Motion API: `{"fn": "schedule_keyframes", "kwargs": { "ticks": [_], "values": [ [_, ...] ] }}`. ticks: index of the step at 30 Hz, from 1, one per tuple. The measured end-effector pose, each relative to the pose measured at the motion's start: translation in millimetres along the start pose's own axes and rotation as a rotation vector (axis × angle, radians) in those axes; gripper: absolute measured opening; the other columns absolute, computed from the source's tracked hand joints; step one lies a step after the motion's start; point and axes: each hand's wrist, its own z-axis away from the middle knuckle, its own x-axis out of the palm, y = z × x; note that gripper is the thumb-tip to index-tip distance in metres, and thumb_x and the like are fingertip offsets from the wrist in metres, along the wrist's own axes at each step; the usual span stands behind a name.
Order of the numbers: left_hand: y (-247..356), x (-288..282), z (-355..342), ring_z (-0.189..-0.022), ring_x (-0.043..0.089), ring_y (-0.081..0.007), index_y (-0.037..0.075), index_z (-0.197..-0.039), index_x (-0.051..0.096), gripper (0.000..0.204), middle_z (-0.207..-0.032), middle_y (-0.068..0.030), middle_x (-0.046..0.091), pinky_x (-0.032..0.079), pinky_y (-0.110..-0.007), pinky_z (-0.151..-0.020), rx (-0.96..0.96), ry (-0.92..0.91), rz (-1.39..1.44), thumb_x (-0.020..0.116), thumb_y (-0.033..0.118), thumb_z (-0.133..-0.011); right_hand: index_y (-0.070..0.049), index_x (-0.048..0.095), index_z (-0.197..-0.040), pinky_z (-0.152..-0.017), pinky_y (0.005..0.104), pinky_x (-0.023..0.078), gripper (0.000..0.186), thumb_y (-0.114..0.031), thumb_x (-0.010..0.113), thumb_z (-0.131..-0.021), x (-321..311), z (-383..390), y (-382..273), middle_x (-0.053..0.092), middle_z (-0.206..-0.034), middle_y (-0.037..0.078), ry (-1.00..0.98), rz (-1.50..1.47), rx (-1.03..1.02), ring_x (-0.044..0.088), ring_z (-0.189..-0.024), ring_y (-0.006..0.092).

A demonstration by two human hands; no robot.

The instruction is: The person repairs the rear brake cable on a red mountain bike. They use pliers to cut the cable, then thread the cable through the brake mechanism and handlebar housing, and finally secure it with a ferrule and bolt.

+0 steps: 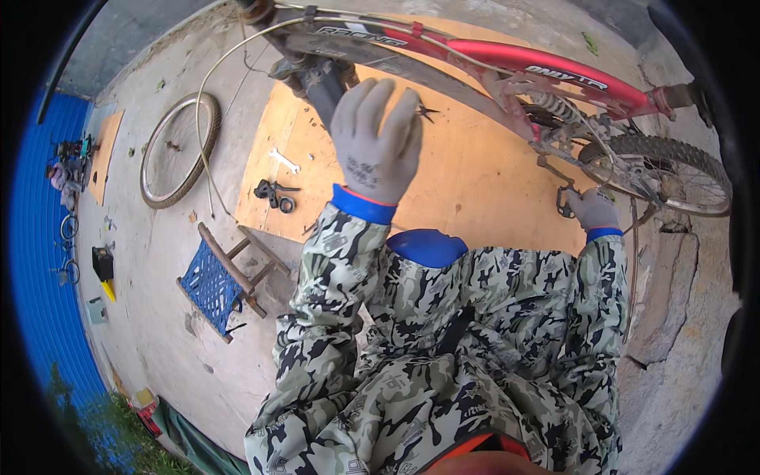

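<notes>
My left hand [376, 138], in a grey glove with blue cuff, is raised beside the bicycle's dark front fork [321, 83], fingers loosely extended and slightly bent. A small dark tool [424, 112] shows just beside its fingertips; I cannot tell whether they touch. My right hand [594, 210], gloved alike, grips the black pedal [566, 202] below the red frame [554, 75], near the rear wheel [712, 178]. A silver wrench [284, 160] and black removed parts [275, 195] lie on the plywood board [467, 190] below the bicycle.
A detached wheel [208, 146] lies on the concrete floor at left, with a wooden stool with blue woven seat [210, 289] nearer me. Along the blue corrugated wall [36, 237] are assorted clutter [63, 178] and a green tarp [190, 431]. Cracked concrete [661, 317] runs at right.
</notes>
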Motion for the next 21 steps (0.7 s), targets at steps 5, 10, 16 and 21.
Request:
{"fn": "schedule_keyframes", "kwargs": {
  "ticks": [5,10,16,21],
  "values": [
    [-89,-136,34,-0.129,0.054,-0.0377,0.003,-0.139,0.058,0.06,-0.138,-0.0199,0.056,0.046,-0.049,-0.105,-0.13,0.051,-0.726,0.078,0.01,-0.083,-0.003,0.071,-0.09,-0.077,0.047,0.055,0.067,-0.068,0.055,-0.094,-43,34,-62,0.074,-0.086,0.021,0.322,0.242,-0.168,0.073,-0.08,0.0359],
    [-176,-213,57,-0.129,0.054,-0.0407,-0.001,-0.151,0.041,0.081,-0.139,-0.0255,0.054,0.046,-0.049,-0.106,-0.27,-0.005,-0.845,0.081,0.024,-0.085,-0.002,0.068,-0.122,-0.084,0.048,0.054,0.042,-0.038,0.058,-0.102,-83,51,-100,0.071,-0.111,0.021,0.791,-0.248,-0.449,0.068,-0.098,0.0397],
    [-238,-223,103,-0.117,0.063,-0.0285,-0.003,-0.152,0.041,0.076,-0.131,-0.0198,0.061,0.052,-0.038,-0.096,-1.004,-0.035,-0.129,0.077,0.027,-0.092,-0.001,0.055,-0.139,-0.1,0.0496,0.048,0.045,-0.023,0.058,-0.1,-60,13,-114,0.062,-0.129,0.022,1.023,0.105,-0.604,0.06,-0.118,0.0406],
    [-222,-225,146,-0.061,0.055,-0.0079,0.0,-0.139,0.059,0.038,-0.086,-0.0029,0.065,0.047,-0.025,-0.059,-1.211,-0.097,0.155,0.06,0.014,-0.104,-0.005,0.058,-0.136,-0.1,0.0499,0.045,0.042,-0.024,0.059,-0.098,-57,1,-104,0.063,-0.125,0.02,0.861,-0.052,-0.638,0.059,-0.117,0.0385]
  ]
}}
